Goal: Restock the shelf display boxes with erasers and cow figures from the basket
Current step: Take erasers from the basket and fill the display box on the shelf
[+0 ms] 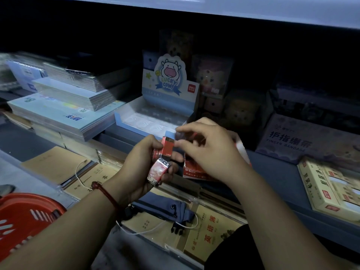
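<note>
Left hand (143, 166): gripping stacked wrapped erasers (160, 164).
Right hand (211, 151): bent fingers apparently pinching the erasers' top, hiding most of the red box (194, 172).
Behind: cow display box (169, 90) on shelf (272, 172).
Lower left: red basket (25, 215).

- 2 hands: 1 left hand (140, 162) and 1 right hand (210, 151).
- 2 erasers can be told apart in the left hand: 1 red eraser (166, 150) and 1 wrapped eraser (158, 171).
- 1 red eraser box (194, 171).
- 1 cow display box (165, 84).
- 1 red basket (25, 217).
- 1 finger bandage box (303, 139).
- 1 yellow carton (327, 190); the items in it are too blurred to count.
- 1 blue pouch (163, 206).
- 1 red bracelet (106, 193).
- Notebook stacks (64, 112): too blurred to count.
- Toy boxes (212, 78) at the back: too dark to count.
</note>
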Available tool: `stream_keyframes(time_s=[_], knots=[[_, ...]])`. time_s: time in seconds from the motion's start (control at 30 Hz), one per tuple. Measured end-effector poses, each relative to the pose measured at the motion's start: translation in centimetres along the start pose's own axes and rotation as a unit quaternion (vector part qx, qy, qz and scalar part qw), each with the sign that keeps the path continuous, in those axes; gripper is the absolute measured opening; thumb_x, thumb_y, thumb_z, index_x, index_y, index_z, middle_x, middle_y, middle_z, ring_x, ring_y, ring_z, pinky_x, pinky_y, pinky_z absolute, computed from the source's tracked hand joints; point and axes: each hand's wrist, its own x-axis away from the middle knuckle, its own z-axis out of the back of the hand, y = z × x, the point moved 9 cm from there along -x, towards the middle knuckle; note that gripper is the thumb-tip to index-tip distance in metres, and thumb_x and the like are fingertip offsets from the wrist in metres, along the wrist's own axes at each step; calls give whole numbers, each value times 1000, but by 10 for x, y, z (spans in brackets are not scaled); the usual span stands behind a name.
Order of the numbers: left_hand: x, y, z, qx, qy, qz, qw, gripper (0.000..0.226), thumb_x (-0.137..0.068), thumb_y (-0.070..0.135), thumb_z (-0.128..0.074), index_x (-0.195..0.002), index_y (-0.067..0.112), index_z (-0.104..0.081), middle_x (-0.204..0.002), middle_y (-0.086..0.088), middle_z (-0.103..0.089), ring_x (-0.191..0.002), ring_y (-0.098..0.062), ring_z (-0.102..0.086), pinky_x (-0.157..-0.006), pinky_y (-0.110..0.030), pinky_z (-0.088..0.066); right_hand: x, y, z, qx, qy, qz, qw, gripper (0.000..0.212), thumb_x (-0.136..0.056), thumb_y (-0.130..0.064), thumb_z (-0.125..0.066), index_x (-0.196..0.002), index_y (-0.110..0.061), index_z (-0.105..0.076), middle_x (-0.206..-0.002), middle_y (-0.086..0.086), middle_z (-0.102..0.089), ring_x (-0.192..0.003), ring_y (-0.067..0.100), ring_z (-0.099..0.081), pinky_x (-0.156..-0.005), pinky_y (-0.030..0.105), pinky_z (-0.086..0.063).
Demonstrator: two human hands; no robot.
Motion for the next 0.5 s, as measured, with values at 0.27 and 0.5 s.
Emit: stream_keyframes(time_s=[0.27, 0.5], knots=[[-1, -2, 1, -12, 15, 5, 1000, 36, -93, 22, -36, -104, -4, -59, -75, -16, -59, -51, -16, -50, -35, -21, -39, -1, -2, -15, -30, -41, 16, 999, 17, -84, -21, -79, -98, -30, -74, -96, -3, -58, -71, 3, -54, -69, 19, -48], [0, 6, 8, -7, 58, -25, 998, 39, -96, 16, -33, -118, -1, -61, -74, -18, -60, -49, -19, -48, -38, -19, -36, 0, 43, 44, -159, 160, -139, 964, 12, -89, -6, -66, -90, -17, -68, -76, 8, -73, -59, 15, -71, -70, 43, -63]])
